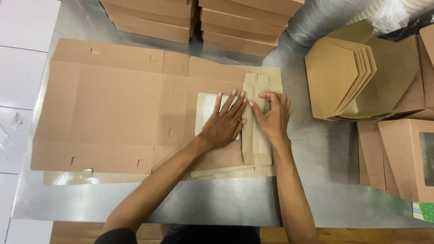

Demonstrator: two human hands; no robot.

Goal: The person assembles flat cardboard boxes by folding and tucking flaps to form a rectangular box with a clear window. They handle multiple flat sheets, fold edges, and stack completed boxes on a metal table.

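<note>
Brown flat corrugated cardboard box blank (117,108) lay on the steel worktop (226,203) — left hand (224,124) flat, grip released, on its window panel; right hand (272,118) pinched the folded side flap (255,90) — grip grasping it.

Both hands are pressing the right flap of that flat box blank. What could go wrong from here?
1. The left hand lies over the clear window; hard pressure might crease or loosen the film.
2. The right hand is folding the flap above loose cardboard strips, so the fold may come out crooked.
3. The box blank lies on smooth metal table and might slide.
</note>
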